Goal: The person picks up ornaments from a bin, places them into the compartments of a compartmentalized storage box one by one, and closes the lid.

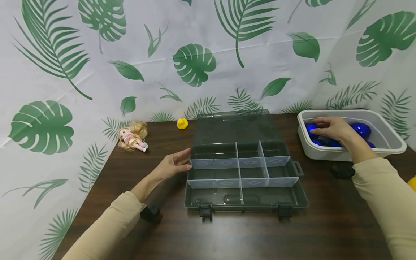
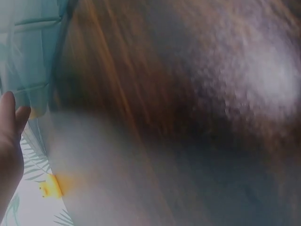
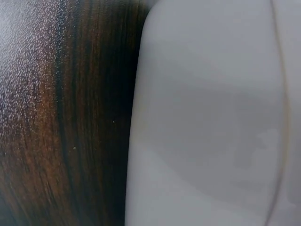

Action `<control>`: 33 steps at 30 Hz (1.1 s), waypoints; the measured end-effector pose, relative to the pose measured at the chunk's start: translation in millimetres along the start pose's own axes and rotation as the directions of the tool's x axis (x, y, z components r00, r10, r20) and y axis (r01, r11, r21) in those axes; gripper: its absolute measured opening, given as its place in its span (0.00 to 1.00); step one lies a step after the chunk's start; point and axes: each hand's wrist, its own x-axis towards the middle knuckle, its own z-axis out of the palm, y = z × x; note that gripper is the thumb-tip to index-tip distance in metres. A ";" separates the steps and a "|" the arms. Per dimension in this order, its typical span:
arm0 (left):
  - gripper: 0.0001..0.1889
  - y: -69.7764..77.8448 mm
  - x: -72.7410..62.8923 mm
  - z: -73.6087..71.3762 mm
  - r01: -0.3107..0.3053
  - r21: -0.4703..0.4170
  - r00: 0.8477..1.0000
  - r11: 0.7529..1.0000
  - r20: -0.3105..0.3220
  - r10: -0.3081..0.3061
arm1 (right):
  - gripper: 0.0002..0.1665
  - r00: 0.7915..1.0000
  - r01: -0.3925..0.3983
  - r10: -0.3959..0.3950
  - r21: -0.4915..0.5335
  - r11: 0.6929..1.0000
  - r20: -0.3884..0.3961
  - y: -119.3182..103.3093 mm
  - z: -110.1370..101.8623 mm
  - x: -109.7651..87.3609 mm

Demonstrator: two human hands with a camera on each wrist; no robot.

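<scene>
In the head view, a smoky translucent compartment box (image 1: 224,201) lies with its lid (image 1: 238,128) raised toward the back. Clear dividers (image 1: 212,184) split its tray into several compartments. My left hand (image 1: 170,167) rests its fingertips at the box's left edge, fingers loosely extended; the left wrist view shows this hand (image 2: 10,141) beside the box (image 2: 33,61). Over on the right, my right hand (image 1: 334,129) reaches into a white plastic bin (image 1: 325,153). Its thumb and fingers pinch a shiny blue ball (image 1: 310,127) at the bin's left end. More blue balls (image 1: 361,130) lie in there.
A small blond doll (image 1: 131,138) lies at the table's back left, and a yellow rubber duck (image 1: 182,124) sits near the raised lid. Behind the dark wooden table (image 1: 247,238) hangs a leaf-patterned cloth (image 1: 143,97). Part of something yellow (image 1: 412,182) shows at the right edge.
</scene>
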 end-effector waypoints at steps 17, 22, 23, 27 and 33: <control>0.34 -5.8 0.0 4.1 -0.043 -0.035 0.999 0.998 -0.005 0.043 | 0.25 0.994 -0.106 0.087 0.597 0.795 0.061 9.9 -17.7 -10.8; 0.34 -3.7 -0.7 2.7 -0.035 -0.031 0.999 0.999 -0.022 0.034 | 0.11 0.996 -0.067 -0.021 0.862 0.503 0.089 -7.0 -23.0 -15.7; 0.34 -3.7 -0.7 2.4 -0.036 -0.027 0.999 0.999 -0.023 0.036 | 0.11 0.994 -0.068 -0.045 0.871 0.486 0.102 -13.7 -22.3 -16.4; 0.34 -4.3 -0.2 2.5 -0.035 -0.016 0.999 0.999 -0.025 0.034 | 0.13 0.978 -0.048 -0.159 0.888 0.457 0.135 -47.7 -11.2 -18.2; 0.34 -3.5 0.9 4.4 -0.021 -0.009 0.999 1.000 -0.024 0.021 | 0.15 0.924 -0.043 -0.325 0.901 0.432 0.200 -103.2 24.4 -19.8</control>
